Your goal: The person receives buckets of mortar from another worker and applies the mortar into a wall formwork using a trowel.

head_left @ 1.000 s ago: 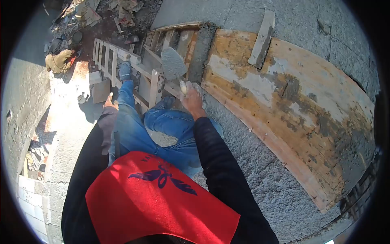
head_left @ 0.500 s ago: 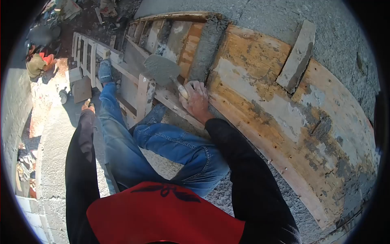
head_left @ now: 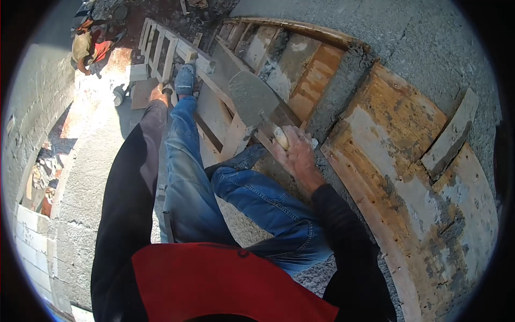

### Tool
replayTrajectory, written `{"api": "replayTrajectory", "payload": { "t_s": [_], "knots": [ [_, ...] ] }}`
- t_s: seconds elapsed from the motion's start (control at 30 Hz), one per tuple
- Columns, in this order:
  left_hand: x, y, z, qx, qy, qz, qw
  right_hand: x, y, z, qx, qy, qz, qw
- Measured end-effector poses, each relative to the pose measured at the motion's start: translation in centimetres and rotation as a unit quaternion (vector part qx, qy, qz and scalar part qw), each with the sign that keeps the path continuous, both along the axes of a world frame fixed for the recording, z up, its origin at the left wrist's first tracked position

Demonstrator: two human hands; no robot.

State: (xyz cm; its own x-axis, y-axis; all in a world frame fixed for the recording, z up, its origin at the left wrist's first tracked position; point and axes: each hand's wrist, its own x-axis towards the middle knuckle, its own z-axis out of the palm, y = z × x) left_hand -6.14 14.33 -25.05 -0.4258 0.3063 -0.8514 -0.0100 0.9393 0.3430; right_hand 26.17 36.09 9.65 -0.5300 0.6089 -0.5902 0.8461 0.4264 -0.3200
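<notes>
My right hand (head_left: 296, 152) is closed round the pale handle of a trowel (head_left: 252, 98). The trowel's broad blade is grey, and it is over the wooden framing beside a grey, mortar-coated strip (head_left: 343, 88). My left hand (head_left: 159, 94) reaches far forward, beside my shoe (head_left: 185, 79) and a slatted wooden frame (head_left: 160, 49). Its fingers look curled near a small dark object, too small to make out. A square brown board (head_left: 144, 93) is next to that hand.
Curved wooden formwork (head_left: 386, 139), stained with mortar, runs along my right, with a short plank (head_left: 450, 134) across it. Beyond it is a rough grey concrete surface (head_left: 424, 37). Another person (head_left: 88, 47) crouches at the far left, near a grey wall (head_left: 40, 86).
My view has shifted, so the scene sits further right and higher on the left side. My left hand has moved forward, level with the square board. The trowel stays in my right hand.
</notes>
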Motion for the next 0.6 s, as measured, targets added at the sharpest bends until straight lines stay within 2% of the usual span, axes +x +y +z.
{"api": "replayTrajectory", "payload": {
  "t_s": [0.03, 0.07, 0.13, 0.17, 0.2, 0.23, 0.27, 0.33, 0.37, 0.4, 0.47, 0.53, 0.57, 0.6],
  "knots": [
    [0.1, 0.3, 0.4, 0.015, 0.032, -0.033, 0.999, -1.0, 0.2, 0.8, -0.082, -0.017, -0.068, 0.994],
    [0.4, 0.6, 0.9, -0.007, 0.015, -0.029, 0.999, -1.9, 0.3, 1.9, -0.165, -0.034, -0.135, 0.976],
    [0.4, -0.9, -0.9, 0.033, 0.044, -0.06, 0.997, -3.8, 0.9, 4.8, -0.201, -0.085, -0.166, 0.962],
    [0.6, 1.0, 2.0, -0.013, 0.046, -0.052, 0.997, -4.8, 1.2, 6.2, -0.226, -0.112, -0.186, 0.95],
    [0.5, -0.1, -0.3, -0.028, 0.074, -0.079, 0.994, -4.9, 1.0, 7.4, -0.21, -0.118, -0.164, 0.957],
    [0.4, 1.9, 2.9, -0.054, 0.105, -0.118, 0.986, -4.7, 0.7, 8.5, -0.189, -0.12, -0.144, 0.964],
    [0.4, 1.1, 0.6, -0.05, 0.08, -0.095, 0.991, -3.9, 0.0, 10.0, -0.156, -0.095, -0.08, 0.98],
    [0.0, 2.8, 2.8, -0.061, 0.101, -0.138, 0.983, -4.7, -0.2, 11.1, -0.123, -0.057, -0.019, 0.991],
    [-0.2, 2.9, 2.6, -0.055, 0.077, -0.109, 0.99, -5.9, 0.0, 11.5, -0.178, -0.099, -0.111, 0.973],
    [-0.1, 3.1, 2.4, -0.06, 0.114, -0.104, 0.986, -6.8, 0.0, 11.8, -0.23, -0.142, -0.2, 0.942],
    [-0.4, 3.2, 2.0, -0.044, 0.133, -0.153, 0.978, -7.9, -0.4, 11.7, -0.191, -0.139, -0.205, 0.95],
    [-0.8, 4.0, 2.7, -0.024, 0.153, -0.155, 0.976, -7.5, -0.8, 11.7, -0.156, -0.114, -0.089, 0.977],
    [-1.0, 4.3, 3.1, -0.006, 0.166, -0.152, 0.974, -7.6, -0.8, 11.9, -0.157, -0.112, -0.094, 0.977],
    [-1.4, 3.5, 0.1, -0.006, 0.168, -0.153, 0.974, -8.0, -0.4, 12.2, -0.174, -0.091, -0.105, 0.975]
  ]
}}
